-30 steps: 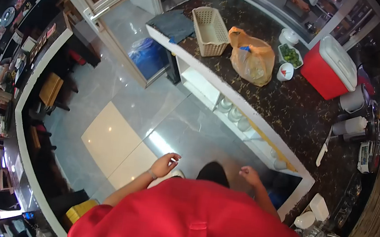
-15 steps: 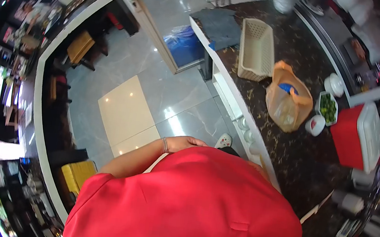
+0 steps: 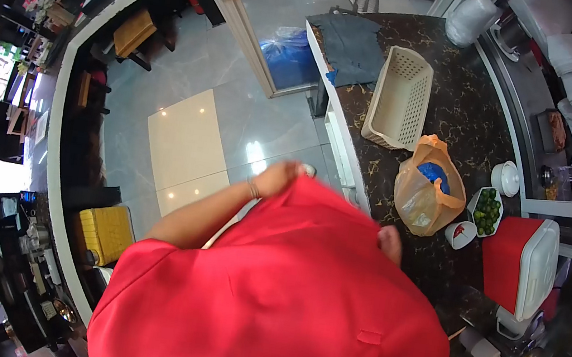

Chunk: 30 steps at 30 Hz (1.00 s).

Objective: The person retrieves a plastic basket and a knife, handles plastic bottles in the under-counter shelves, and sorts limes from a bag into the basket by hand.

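The dark counter [image 3: 454,81] bears a grey cloth [image 3: 350,48], beige basket [image 3: 419,102], orange bag [image 3: 416,204] and red cooler [image 3: 506,262].

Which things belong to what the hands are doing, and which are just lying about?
In hand:
- red top, edge apparently pinched by the left hand
- right hand beside it, grip unclear

Apparently lying about:
- basket
- orange bag
- green fruit
- red cooler
- grey cloth

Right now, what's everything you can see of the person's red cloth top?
The plain red cloth top covers the person's body, filling the picture's lower middle. Its sleeve leaves the left forearm bare; a stitched strip shows low down. The front edge is drawn to a peak at the blurred left hand, which seems to grip it. The right hand is beside the other edge; touching is unclear.
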Available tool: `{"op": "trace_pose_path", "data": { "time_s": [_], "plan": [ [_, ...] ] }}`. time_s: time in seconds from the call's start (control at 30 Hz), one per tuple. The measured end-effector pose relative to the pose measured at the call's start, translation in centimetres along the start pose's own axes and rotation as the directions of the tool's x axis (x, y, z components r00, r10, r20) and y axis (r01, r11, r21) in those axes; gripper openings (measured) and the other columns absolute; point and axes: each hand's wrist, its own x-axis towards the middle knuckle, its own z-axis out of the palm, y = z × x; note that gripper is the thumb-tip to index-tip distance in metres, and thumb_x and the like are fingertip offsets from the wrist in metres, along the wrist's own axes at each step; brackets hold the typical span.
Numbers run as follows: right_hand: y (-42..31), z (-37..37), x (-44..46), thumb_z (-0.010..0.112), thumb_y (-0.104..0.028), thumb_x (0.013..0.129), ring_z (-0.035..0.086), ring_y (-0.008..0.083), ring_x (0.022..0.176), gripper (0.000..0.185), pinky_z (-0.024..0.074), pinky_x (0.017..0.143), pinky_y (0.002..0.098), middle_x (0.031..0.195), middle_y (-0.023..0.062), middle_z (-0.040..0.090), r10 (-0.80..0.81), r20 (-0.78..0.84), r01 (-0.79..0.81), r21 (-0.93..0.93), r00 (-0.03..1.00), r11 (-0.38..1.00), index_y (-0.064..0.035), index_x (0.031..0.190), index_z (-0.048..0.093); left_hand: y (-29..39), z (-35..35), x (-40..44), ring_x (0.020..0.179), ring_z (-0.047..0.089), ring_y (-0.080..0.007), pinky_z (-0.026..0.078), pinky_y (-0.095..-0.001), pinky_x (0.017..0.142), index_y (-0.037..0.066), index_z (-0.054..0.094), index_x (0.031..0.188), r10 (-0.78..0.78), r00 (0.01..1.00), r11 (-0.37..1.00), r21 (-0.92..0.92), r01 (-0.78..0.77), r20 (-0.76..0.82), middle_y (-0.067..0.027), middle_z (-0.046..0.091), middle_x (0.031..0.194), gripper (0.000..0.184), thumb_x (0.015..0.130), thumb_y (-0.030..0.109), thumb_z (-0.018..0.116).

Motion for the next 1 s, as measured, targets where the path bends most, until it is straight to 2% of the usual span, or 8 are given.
{"op": "trace_pose_path", "data": {
  "time_s": [0.03, 0.13, 0.23, 0.43, 0.63, 0.7, 0.77, 1.0],
  "plan": [
    [-3.4, 0.3, -0.4, 0.048, -0.016, 0.098, 0.048, 0.0084, 0.073, 0.015, 0.0422, 0.069, 0.0266, 0.078, -0.0018, 0.053, -0.059, -0.148, 0.101, 0.294, 0.987, 0.950, -0.0047, 0.092, 0.056, 2.5, -1.0, 0.8, 0.080, 0.060, -0.0168, 0.049, -0.0336, 0.076, 0.006, 0.060, 0.099, -0.059, 0.997, 0.826, -0.558, 0.080, 0.055, -0.0030, 0.063, 0.089, 0.016, 0.095, 0.019, 0.051],
    [-9.1, -1.4, -2.3, 0.056, -0.013, 0.094, 0.052, 0.0084, 0.077, 0.008, 0.0431, 0.073, 0.0239, 0.087, -0.0020, 0.056, -0.036, 0.032, 0.011, 0.587, 0.999, 0.810, -0.0057, 0.094, 0.055, 6.3, -2.3, 1.8, 0.087, 0.056, -0.0129, 0.047, -0.0306, 0.081, 0.008, 0.059, 0.106, 0.000, 0.768, 0.929, -0.284, 0.237, 0.640, 0.0012, 0.060, 0.095, 0.016, 0.095, 0.018, 0.053],
    [-10.8, -0.6, -2.1, 0.054, -0.011, 0.094, 0.057, 0.0098, 0.089, 0.016, 0.0451, 0.082, 0.0261, 0.097, 0.0010, 0.062, 0.164, 0.460, -0.315, 0.274, 0.873, 0.909, -0.0025, 0.107, 0.059, 1.4, -2.7, 4.0, 0.087, 0.057, -0.0078, 0.048, -0.0248, 0.078, 0.006, 0.058, 0.107, -0.038, 0.761, 0.993, 0.110, -0.043, 0.647, -0.0011, 0.063, 0.095, 0.018, 0.096, 0.020, 0.055],
    [-13.7, -0.4, -0.8, 0.054, -0.010, 0.094, 0.057, 0.0103, 0.092, 0.016, 0.0450, 0.084, 0.0263, 0.099, 0.0017, 0.062, 0.205, 0.443, -0.344, 0.263, 0.873, 0.901, -0.0025, 0.108, 0.059, 1.4, -3.9, 5.6, 0.087, 0.053, -0.0087, 0.045, -0.0257, 0.079, 0.009, 0.055, 0.106, 0.004, 0.717, 0.998, -0.044, 0.037, 0.697, -0.0018, 0.062, 0.095, 0.017, 0.094, 0.022, 0.055],
    [-15.2, -0.3, -0.3, 0.055, -0.009, 0.093, 0.057, 0.0109, 0.094, 0.017, 0.0448, 0.085, 0.0265, 0.101, 0.0023, 0.062, 0.225, 0.429, -0.351, 0.242, 0.875, 0.904, -0.0025, 0.109, 0.059, 5.3, -7.1, 7.0, 0.092, 0.061, -0.0241, 0.048, -0.0360, 0.080, 0.002, 0.055, 0.112, -0.200, 0.636, 0.831, 0.473, -0.294, 0.746, -0.0155, 0.062, 0.096, 0.039, 0.091, 0.035, 0.056],
    [-15.6, -0.4, -0.1, 0.055, -0.009, 0.093, 0.057, 0.0110, 0.095, 0.018, 0.0448, 0.086, 0.0266, 0.102, 0.0025, 0.062, 0.227, 0.419, -0.350, 0.244, 0.879, 0.904, -0.0025, 0.109, 0.060, 7.1, -7.8, 6.7, 0.089, 0.062, -0.0269, 0.048, -0.0373, 0.076, -0.001, 0.056, 0.110, -0.351, 0.639, 0.859, 0.506, -0.071, 0.685, -0.0181, 0.063, 0.092, 0.039, 0.090, 0.033, 0.055],
    [-15.9, -0.4, 0.2, 0.055, -0.008, 0.093, 0.057, 0.0112, 0.095, 0.018, 0.0447, 0.086, 0.0266, 0.103, 0.0027, 0.062, 0.231, 0.411, -0.349, 0.239, 0.882, 0.906, -0.0025, 0.109, 0.060, 7.1, -8.0, 6.9, 0.086, 0.062, -0.0309, 0.048, -0.0383, 0.073, -0.001, 0.056, 0.108, -0.170, 0.653, 0.744, 0.531, -0.406, 0.738, -0.0186, 0.064, 0.090, 0.036, 0.090, 0.030, 0.053],
    [-16.6, -0.3, 0.8, 0.056, -0.008, 0.092, 0.058, 0.0118, 0.098, 0.020, 0.0446, 0.088, 0.0269, 0.105, 0.0035, 0.062, 0.269, 0.422, -0.369, 0.177, 0.866, 0.912, -0.0026, 0.111, 0.060, 6.1, -7.8, 6.0, 0.084, 0.062, -0.0308, 0.048, -0.0374, 0.074, -0.001, 0.057, 0.099, -0.001, 0.758, 0.852, 0.397, -0.341, 0.653, -0.0169, 0.065, 0.088, 0.030, 0.086, 0.025, 0.061]
  ]
}}
